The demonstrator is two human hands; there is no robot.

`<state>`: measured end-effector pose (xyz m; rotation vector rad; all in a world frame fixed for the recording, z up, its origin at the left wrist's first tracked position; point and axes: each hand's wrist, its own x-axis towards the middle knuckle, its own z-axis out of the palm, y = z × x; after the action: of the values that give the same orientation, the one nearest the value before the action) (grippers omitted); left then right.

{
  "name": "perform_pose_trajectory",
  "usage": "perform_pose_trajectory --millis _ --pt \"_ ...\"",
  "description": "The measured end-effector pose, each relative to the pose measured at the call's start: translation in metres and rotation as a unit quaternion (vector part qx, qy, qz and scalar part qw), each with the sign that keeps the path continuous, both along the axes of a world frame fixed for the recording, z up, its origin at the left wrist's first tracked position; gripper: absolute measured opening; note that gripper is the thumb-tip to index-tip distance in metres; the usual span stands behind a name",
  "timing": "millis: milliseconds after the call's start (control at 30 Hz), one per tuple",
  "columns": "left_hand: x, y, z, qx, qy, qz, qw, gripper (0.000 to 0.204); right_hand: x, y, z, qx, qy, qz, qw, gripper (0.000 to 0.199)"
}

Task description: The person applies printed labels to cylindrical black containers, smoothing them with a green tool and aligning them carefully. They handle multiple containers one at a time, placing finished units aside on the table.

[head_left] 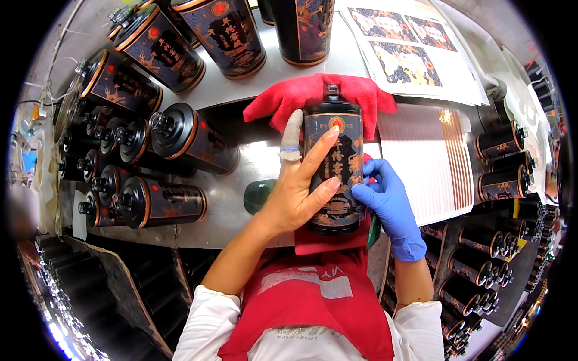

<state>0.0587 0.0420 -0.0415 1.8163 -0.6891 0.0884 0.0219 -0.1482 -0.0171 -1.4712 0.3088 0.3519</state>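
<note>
Both hands meet on a dark cylindrical bottle [334, 168] lying lengthwise at the centre of the view, its small black cap pointing to twelve o'clock. Left hand [298, 186], bare except for a pale fabric sleeve over the forefinger, lies open and flat across the bottle's left side and front, fingers spread over the orange and gold label. Right hand [385, 201], in a blue glove, presses its curled fingers against the bottle's right side at about four o'clock from the label's middle. Under the bottle lies a red cloth [319, 96], bunched at twelve o'clock beyond the cap and showing again at six o'clock below the base. All of this rests on a grey metal worktable [229, 198]. At nine o'clock, more bottles of the same kind [162, 201] lie on their sides in rows, caps toward the left. At eleven to twelve o'clock, further bottles [226, 33] stand near the table's far edge. At one o'clock lie printed label sheets [409, 54], and at three o'clock a white sheet of copper-coloured strips [430, 159]. At four o'clock, stacked bottles [475, 274] fill a lower rack. At six o'clock a red apron [325, 295] covers a white shirt.
</note>
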Motion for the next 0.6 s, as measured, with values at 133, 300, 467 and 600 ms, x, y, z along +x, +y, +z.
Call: perform_pose_trajectory --millis 133,300,467,600 --pt "0.004 0.001 0.0 0.002 -0.003 -0.006 1.0 0.058 -0.002 -0.003 -0.009 0.028 -0.012 -0.008 1.0 0.036" --pt "0.006 0.001 -0.005 -0.009 -0.012 0.0 1.0 0.064 0.0 -0.007 -0.015 0.008 -0.003 -0.002 1.0 0.036" --pt "-0.006 0.002 0.008 -0.006 0.042 -0.012 0.999 0.079 -0.004 -0.004 0.0 -0.024 -0.022 -0.024 0.999 0.056" --pt "-0.009 -0.001 0.001 -0.056 0.135 -0.038 0.989 0.088 -0.009 0.004 0.009 -0.086 -0.067 0.044 0.993 0.07"
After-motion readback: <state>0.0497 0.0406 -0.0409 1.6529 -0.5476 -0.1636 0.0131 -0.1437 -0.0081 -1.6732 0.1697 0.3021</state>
